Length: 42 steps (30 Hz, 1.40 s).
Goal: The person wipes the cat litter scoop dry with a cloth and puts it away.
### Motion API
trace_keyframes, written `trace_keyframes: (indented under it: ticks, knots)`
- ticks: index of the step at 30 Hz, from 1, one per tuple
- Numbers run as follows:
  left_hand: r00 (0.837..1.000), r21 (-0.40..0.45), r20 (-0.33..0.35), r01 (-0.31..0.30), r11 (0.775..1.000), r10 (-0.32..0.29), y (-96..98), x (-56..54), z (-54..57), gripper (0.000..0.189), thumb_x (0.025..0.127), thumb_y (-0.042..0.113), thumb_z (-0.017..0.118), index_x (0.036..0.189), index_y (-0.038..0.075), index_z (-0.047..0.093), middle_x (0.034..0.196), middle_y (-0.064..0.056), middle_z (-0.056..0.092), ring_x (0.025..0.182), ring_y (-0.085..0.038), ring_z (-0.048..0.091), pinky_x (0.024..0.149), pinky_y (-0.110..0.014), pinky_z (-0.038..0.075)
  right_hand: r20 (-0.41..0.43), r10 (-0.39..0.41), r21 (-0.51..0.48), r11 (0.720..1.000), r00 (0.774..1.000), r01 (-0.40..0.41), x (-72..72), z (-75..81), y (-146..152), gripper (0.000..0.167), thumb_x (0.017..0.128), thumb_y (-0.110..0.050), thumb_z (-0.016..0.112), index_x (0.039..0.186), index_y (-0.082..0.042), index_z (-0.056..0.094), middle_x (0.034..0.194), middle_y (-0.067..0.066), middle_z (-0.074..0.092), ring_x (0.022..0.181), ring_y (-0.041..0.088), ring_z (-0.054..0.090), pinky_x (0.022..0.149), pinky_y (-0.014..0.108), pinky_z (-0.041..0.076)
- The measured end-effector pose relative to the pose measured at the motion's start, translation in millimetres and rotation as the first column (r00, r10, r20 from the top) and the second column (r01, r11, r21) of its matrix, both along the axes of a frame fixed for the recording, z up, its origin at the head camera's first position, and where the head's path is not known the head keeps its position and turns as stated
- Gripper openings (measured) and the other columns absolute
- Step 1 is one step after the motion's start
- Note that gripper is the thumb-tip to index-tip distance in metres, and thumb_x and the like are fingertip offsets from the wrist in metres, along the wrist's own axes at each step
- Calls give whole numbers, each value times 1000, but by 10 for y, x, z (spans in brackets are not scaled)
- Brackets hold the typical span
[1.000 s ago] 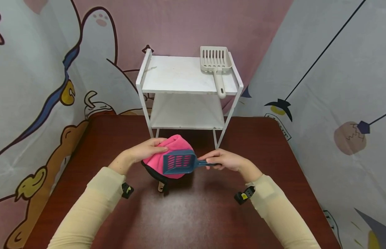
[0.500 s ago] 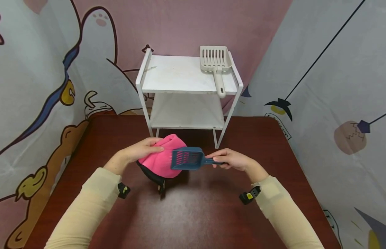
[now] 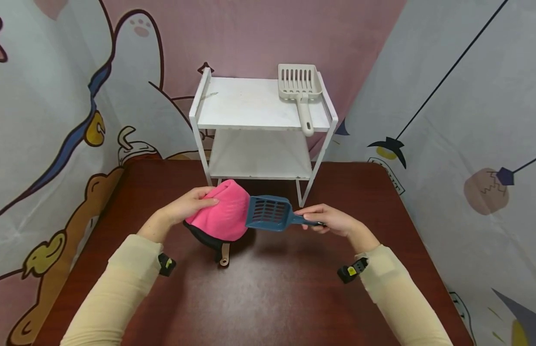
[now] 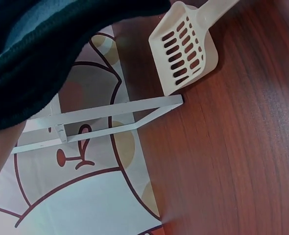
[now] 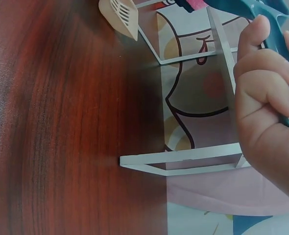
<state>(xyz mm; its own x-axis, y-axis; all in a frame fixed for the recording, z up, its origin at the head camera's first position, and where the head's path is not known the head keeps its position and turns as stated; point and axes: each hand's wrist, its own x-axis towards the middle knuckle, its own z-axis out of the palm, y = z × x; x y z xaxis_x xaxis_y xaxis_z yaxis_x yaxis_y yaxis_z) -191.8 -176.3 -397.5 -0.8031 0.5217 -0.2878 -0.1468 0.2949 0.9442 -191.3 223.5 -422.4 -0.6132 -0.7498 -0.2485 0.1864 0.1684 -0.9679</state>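
Observation:
In the head view my left hand (image 3: 187, 206) grips a pink fabric piece (image 3: 224, 211) with a black rim, cap-like in shape, above the table. Its dark fuzzy underside (image 4: 46, 58) fills the top left of the left wrist view. My right hand (image 3: 330, 222) holds a blue slotted litter scoop (image 3: 269, 214) by the handle, fingers curled round it in the right wrist view. The blue scoop's front edge meets the fabric's right side in the head view; whether they touch I cannot tell. Under the fabric lies a beige litter scoop (image 4: 210, 51), of which only the handle end (image 3: 225, 254) shows from above.
A white two-tier rack (image 3: 250, 103) stands at the back of the brown table (image 3: 268, 298). On its top tier, at the right, lies an off-white litter scoop (image 3: 305, 113), its handle jutting over the front edge. Patterned cloth walls (image 3: 445, 120) enclose the table.
The blue scoop has moved right, off the front of the pink fabric. My left hand and the fabric have shifted left and slightly up. More of the handle below the fabric shows.

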Motion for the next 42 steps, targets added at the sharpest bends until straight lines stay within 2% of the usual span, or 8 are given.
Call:
trace_keyframes:
  ticks: [6,12,16,21,26,30,36,42]
  knots:
    - [1000,4,-5,-15,1000,15,-12,21,13,38,96,15,48,128,-4,42,76,2,61,65,-11,64,63,-24,54,14,-12,-14,1000,1000,12,7,66,-25,24,98,-22,48,113,-26,66,77,-6,65,45,9,30,48,32,14]
    - [998,-6,-22,-61,998,61,-145,63,86,43,96,16,49,133,-4,39,77,4,62,67,-10,64,64,-25,54,11,-18,-41,999,1000,18,-27,237,-65,23,98,-22,49,111,-25,67,77,-5,66,45,8,33,44,21,23]
    - [996,-9,-39,-87,996,86,-264,99,135,44,96,19,50,133,-3,38,79,4,63,67,-12,65,65,-27,55,18,-22,-41,999,1000,23,-52,373,-112,22,99,-20,46,111,-17,64,77,-3,65,45,6,36,45,16,32]
    - [990,8,-49,-131,991,131,-435,148,172,45,97,20,50,134,-2,37,81,5,63,67,-12,66,66,-29,56,24,-3,-67,998,1000,4,-85,577,-205,19,101,-15,37,103,-6,54,75,-3,61,45,5,36,44,16,32]
    - [983,30,-50,-178,984,179,-596,203,176,27,97,22,49,123,14,47,79,6,64,66,-11,67,64,-28,56,24,2,-112,994,1000,1,-92,788,-296,21,100,-11,29,102,-5,49,75,-3,60,45,4,38,45,15,33]
    - [973,38,-65,-218,975,220,-715,234,161,16,98,23,48,114,25,49,78,8,64,65,-11,67,63,-28,56,36,-40,-148,988,999,45,-82,954,-373,27,98,-9,24,105,-6,51,78,-3,63,48,5,40,47,15,35]
    - [950,8,-100,-298,955,297,-838,272,122,15,98,28,47,113,25,46,78,10,61,66,-10,66,63,-27,56,72,-98,-251,961,993,113,-80,1158,-512,32,101,-10,23,108,-7,54,84,-3,65,54,6,47,50,15,39]
    - [931,33,-62,-358,933,359,-891,286,72,10,98,27,46,109,27,47,77,10,61,65,-9,66,61,-26,55,127,-219,-264,933,967,246,-79,1322,-696,31,102,-13,22,120,-4,46,78,-3,64,50,6,47,50,17,39]
